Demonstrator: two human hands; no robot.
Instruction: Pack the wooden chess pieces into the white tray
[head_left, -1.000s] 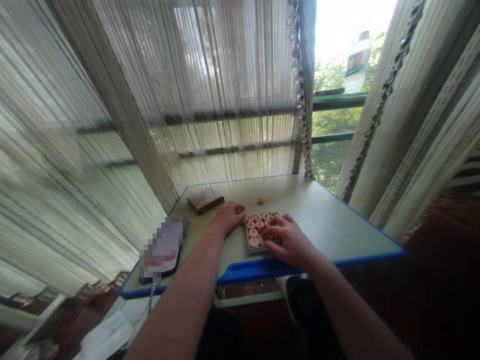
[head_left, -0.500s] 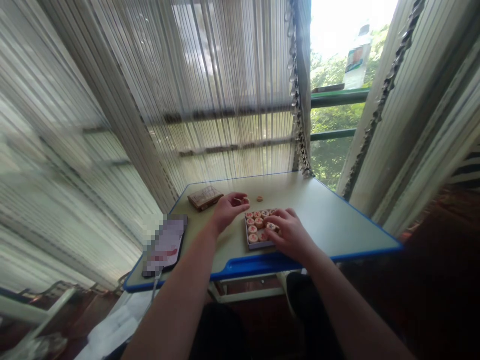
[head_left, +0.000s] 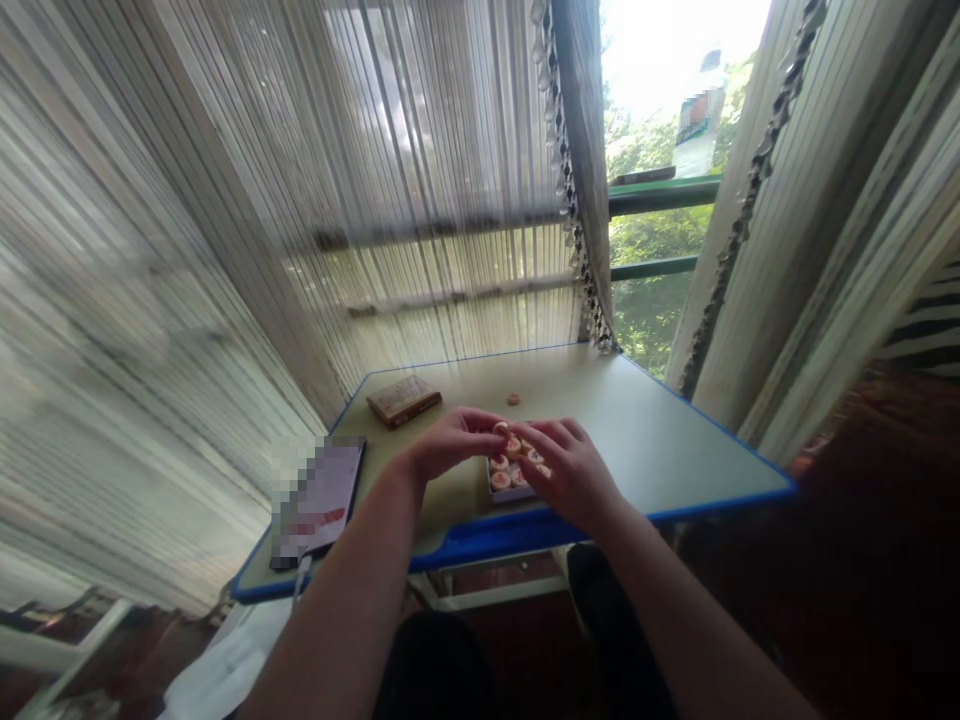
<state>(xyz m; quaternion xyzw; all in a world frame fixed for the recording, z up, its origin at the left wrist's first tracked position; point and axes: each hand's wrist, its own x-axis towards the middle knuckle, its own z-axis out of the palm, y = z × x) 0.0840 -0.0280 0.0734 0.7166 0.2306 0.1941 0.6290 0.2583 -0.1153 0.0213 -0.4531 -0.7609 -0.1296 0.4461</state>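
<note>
Round wooden Chinese chess pieces (head_left: 500,481) with red and dark characters lie in rows in a shallow box (head_left: 511,495) near the table's front edge. My left hand (head_left: 459,442) reaches over the box's left rear corner, thumb and fingers closed round a chess piece (head_left: 501,429). Over the right part of the box is my right hand (head_left: 568,462), its fingers stretched forward and apart from the thumb. Its fingertips are by the pieces and near my left fingertips; several pieces are hidden under it. One loose piece (head_left: 514,398) lies on the table behind the box.
A patterned brown box lid or case (head_left: 405,401) sits at the table's back left. A tablet or phone (head_left: 324,505) with a cable lies along the left edge. The table (head_left: 660,440) has a blue rim (head_left: 495,535). String curtains (head_left: 450,180) hang behind it; a bottle (head_left: 697,120) stands on the sill.
My left hand has moved right and nearer to me, from beside the box to over its left rear corner. My right fingers have reached forward and left. The view has shifted slightly.
</note>
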